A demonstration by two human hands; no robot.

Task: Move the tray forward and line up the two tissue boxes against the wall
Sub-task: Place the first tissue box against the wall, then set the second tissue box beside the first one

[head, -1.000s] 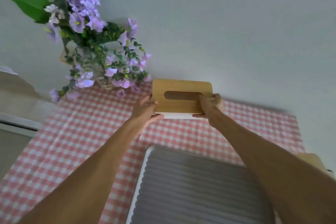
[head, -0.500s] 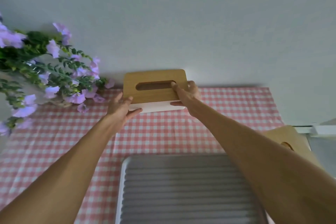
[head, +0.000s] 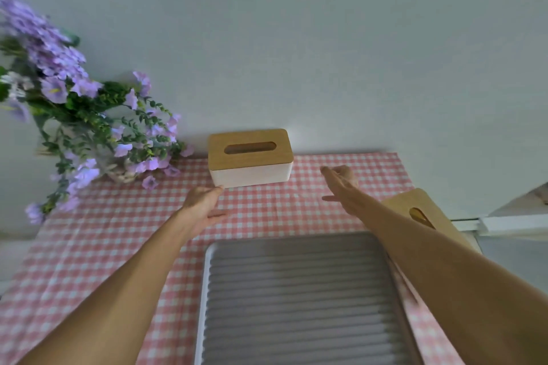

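A white tissue box with a wooden lid (head: 250, 157) stands against the wall at the back of the checked cloth. My left hand (head: 201, 203) hovers just in front of its left corner, fingers apart and empty. Out to the box's right, clear of it, my right hand (head: 341, 184) is open too. A second wooden-lidded tissue box (head: 415, 210) sits at the right, partly hidden behind my right forearm. The grey ribbed tray (head: 296, 299) with a white rim lies near me, in front of both boxes.
A bunch of purple flowers (head: 89, 115) in a woven holder stands at the back left, leaning over the pink checked tablecloth (head: 89, 246). A white ledge (head: 516, 216) juts in at the right edge. The pale wall (head: 296, 53) closes the back.
Both hands have let go of the first tissue box and drawn back from it; the box now stands alone against the wall. The view has shifted slightly.
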